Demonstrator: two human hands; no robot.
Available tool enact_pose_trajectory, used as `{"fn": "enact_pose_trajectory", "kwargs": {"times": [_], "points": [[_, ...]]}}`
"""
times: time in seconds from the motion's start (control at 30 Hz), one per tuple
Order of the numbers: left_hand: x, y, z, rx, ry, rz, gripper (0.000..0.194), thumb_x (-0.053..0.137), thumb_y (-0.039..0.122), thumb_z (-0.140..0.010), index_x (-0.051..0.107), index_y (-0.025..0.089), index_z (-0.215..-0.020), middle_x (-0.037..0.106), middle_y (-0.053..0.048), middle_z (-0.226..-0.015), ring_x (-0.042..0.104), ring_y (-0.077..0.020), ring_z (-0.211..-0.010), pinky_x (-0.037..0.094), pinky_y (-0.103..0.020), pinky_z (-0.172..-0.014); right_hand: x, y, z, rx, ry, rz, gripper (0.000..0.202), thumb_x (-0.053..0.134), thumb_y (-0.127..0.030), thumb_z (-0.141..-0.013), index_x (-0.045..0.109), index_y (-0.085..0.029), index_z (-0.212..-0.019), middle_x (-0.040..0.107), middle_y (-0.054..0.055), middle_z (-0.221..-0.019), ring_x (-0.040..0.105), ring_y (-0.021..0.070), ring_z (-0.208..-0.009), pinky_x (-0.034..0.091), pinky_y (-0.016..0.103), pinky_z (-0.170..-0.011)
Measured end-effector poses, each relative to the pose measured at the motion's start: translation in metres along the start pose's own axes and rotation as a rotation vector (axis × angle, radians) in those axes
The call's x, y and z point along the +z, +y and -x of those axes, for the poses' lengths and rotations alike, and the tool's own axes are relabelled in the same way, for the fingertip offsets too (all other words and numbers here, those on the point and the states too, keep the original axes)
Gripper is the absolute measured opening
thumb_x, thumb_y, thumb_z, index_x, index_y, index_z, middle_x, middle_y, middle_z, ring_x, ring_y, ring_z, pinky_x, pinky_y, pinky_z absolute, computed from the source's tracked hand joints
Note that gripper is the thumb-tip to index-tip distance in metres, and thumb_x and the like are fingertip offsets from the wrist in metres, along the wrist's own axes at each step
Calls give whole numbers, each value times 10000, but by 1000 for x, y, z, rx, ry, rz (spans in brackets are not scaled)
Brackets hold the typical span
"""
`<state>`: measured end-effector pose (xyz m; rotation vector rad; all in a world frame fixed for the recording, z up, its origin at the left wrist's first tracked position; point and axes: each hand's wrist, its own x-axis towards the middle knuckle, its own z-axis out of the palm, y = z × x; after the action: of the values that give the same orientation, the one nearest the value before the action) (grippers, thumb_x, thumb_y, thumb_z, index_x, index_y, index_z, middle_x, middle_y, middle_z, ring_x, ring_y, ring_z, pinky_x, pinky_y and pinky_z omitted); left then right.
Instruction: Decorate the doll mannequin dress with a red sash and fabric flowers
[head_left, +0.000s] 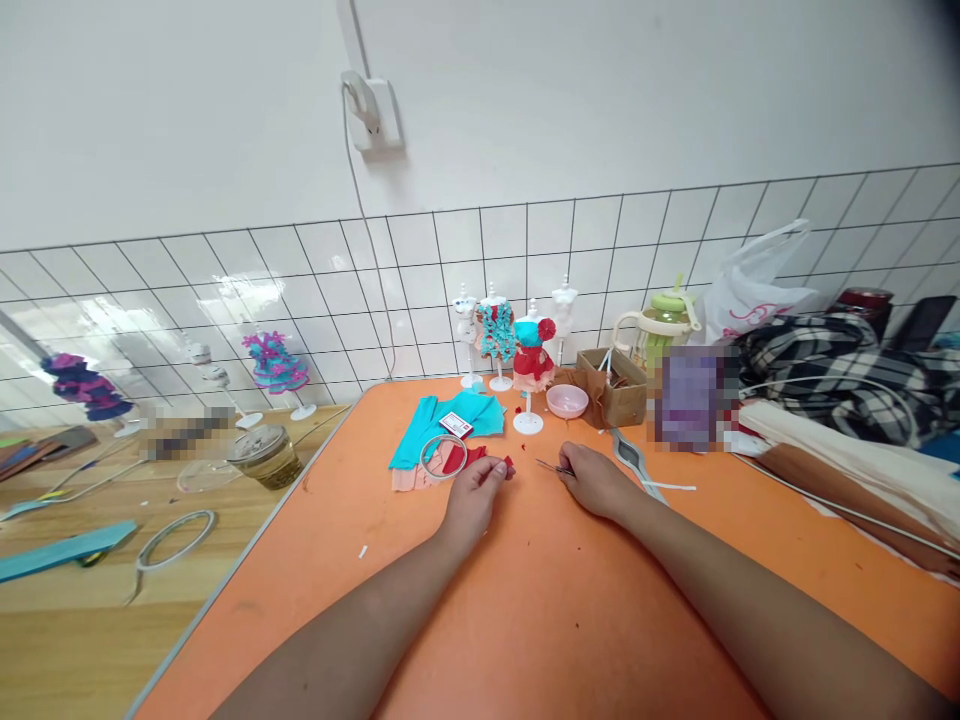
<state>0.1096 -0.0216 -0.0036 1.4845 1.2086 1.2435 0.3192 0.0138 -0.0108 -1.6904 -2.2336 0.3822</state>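
My left hand (472,500) is closed, pinching a small piece of red fabric (509,463) between thumb and fingertips. To its right, my right hand (592,480) is wrapped round small scissors (553,467), whose thin metal tips point left toward the red piece, apart from it. Just behind my left hand lie more red fabric (474,455), a roll of tape (424,456), turquoise fabric (412,430) and pink fabric (409,480). A small white and red box (455,425) rests on the turquoise fabric. Beyond the hands stands a miniature dress form (533,365) in a turquoise and red dress.
More small dress forms (495,335) line the wall. A pink bowl (568,401), a cardboard box (622,395) and a drink bottle (666,325) stand behind my right hand. On the wooden table at left are a lidded cup (264,460) and another tape roll (176,540).
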Motion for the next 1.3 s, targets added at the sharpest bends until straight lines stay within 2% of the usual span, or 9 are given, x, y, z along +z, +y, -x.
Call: {"fn": "enact_pose_trajectory", "kwargs": {"times": [0.1, 0.17, 0.27, 0.37, 0.5, 0.67, 0.9, 1.1, 1.3], "points": [[0, 2, 1, 13, 20, 40, 222, 535, 366, -807, 612, 166, -750, 641, -38, -805, 578, -194, -849, 426, -320, -833, -7, -12, 6, 20, 36, -116, 57, 403, -186, -847, 431, -199, -894, 542, 17, -730, 481, 162, -643, 254, 254, -556], [1, 2, 2, 19, 29, 87, 223, 542, 372, -811, 606, 165, -757, 636, -38, -806, 574, -188, -842, 425, -312, -828, -9, -25, 10, 17, 41, -276, 68, 387, -255, -873, 404, -213, -924, 517, -10, -698, 477, 159, -627, 272, 247, -556], [2, 2, 4, 31, 32, 137, 217, 548, 374, -819, 604, 167, -790, 628, -33, -805, 564, -180, -831, 423, -302, -821, -3, -46, 19, -30, 2, -521, 237, 278, -427, -928, 400, -226, -899, 514, -17, -703, 496, 158, -647, 326, 250, -577], [2, 3, 6, 50, 32, 142, 218, 531, 379, -838, 594, 173, -800, 609, -26, -800, 547, -173, -823, 419, -294, -812, 8, -60, 26, -60, -77, -591, 329, 211, -495, -936, 380, -228, -844, 521, -19, -667, 508, 150, -605, 335, 253, -561], [4, 6, 6, 93, 16, 127, 238, 490, 365, -870, 565, 170, -758, 565, -20, -769, 524, -163, -794, 418, -280, -783, 13, -67, 34, -92, -201, -592, 297, 186, -479, -951, 340, -234, -883, 515, -54, -559, 471, 128, -460, 306, 243, -511], [6, 6, 8, 132, -20, 77, 227, 479, 345, -881, 547, 170, -754, 547, -10, -753, 505, -153, -765, 411, -256, -728, 5, -68, 36, -136, -84, -451, 263, 210, -439, -959, 349, -232, -876, 542, -29, -637, 499, 132, -553, 296, 234, -550], [6, 5, 10, 155, -57, 23, 231, 476, 345, -886, 530, 174, -740, 526, 0, -736, 486, -144, -737, 394, -241, -682, 4, -66, 36, -143, -83, -402, 294, 185, -466, -957, 347, -239, -864, 519, -27, -659, 490, 138, -580, 280, 230, -557], [5, 4, 7, 147, -18, 47, 230, 458, 351, -892, 533, 176, -763, 544, -13, -768, 508, -158, -780, 410, -265, -742, 4, -65, 35, -163, -83, -398, 290, 186, -453, -962, 369, -235, -903, 526, -23, -674, 495, 134, -589, 280, 228, -561], [5, 2, 8, 138, -42, -53, 240, 465, 365, -883, 548, 177, -758, 553, -9, -748, 508, -158, -753, 407, -253, -699, 3, -66, 35, -155, -86, -401, 265, 214, -432, -963, 364, -233, -871, 527, -29, -658, 502, 132, -591, 288, 226, -566]]}}
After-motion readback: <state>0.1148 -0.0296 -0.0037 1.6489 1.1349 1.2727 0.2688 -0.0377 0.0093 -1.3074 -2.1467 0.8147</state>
